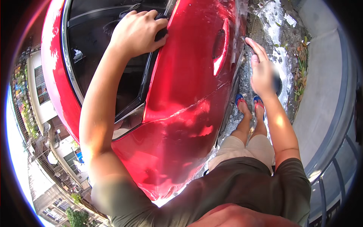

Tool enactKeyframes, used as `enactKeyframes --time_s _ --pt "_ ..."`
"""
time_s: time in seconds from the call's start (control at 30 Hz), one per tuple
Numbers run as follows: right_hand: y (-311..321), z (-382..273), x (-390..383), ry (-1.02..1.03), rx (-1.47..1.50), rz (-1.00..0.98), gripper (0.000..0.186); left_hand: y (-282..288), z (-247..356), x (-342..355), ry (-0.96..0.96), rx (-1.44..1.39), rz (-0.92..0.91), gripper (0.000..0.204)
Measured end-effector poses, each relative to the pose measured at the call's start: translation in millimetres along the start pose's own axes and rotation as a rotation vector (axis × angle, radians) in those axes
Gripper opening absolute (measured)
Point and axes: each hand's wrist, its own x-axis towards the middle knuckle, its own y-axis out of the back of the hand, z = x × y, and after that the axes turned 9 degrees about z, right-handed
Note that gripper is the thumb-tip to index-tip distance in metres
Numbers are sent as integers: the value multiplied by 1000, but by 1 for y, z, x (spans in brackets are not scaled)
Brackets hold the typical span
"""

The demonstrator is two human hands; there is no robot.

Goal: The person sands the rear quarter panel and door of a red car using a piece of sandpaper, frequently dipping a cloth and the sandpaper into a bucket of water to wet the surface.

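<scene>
My left hand (138,32) is curled over a black pad (162,30) at the edge of the red car's (181,68) dark side window (96,56), on the frame beside the glossy door panel. My right hand (261,68) is off the car's side, right of the door handle (221,45), with its fingers stretched out. Behind that hand is a dark round shape (278,85), partly hidden and blurred, which I cannot make out. Water sheen and a long pale line show on the red paint.
My feet in blue and red sandals (240,100) stand on wet pavement with white foam (280,34) and fallen leaves (302,72) beside the car. A grey concrete edge (317,94) and railing (340,178) curve along the right. Buildings (41,79) show past the car on the left.
</scene>
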Motion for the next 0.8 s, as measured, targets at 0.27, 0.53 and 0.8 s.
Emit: enactKeyframes --time_s 0.27,0.53,0.8 --pt "-109 -53 -30 643 180 -505 53 30 22 -156 95 78 342 37" --pt "-131 0 70 569 -96 -113 34 38 16 -143 190 -26 296 41" --pt "-133 4 67 535 -68 -108 29 38 14 -140 197 -109 247 43"
